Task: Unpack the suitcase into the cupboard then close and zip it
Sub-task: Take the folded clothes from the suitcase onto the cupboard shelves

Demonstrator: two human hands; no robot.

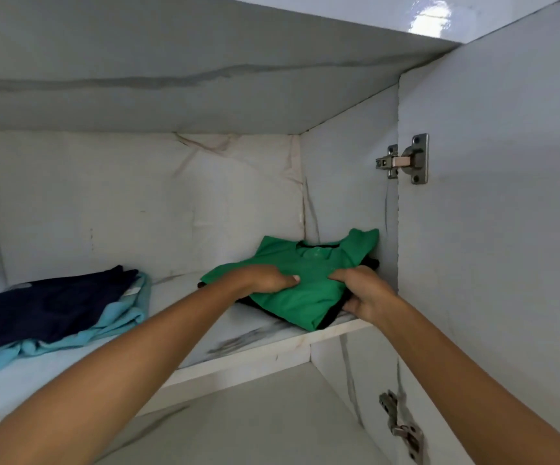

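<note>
On the cupboard shelf (245,333), right of the navy pile (41,305), your left hand (265,280) pinched the green shirt (308,273) and your right hand (362,293) gripped its edge, likely squaring it. Suitcase unseen.

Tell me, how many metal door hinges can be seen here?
2. The upper hinge sits on the cupboard's right side above the shelf; the lower hinge is below it. Others may lie out of view.
</note>
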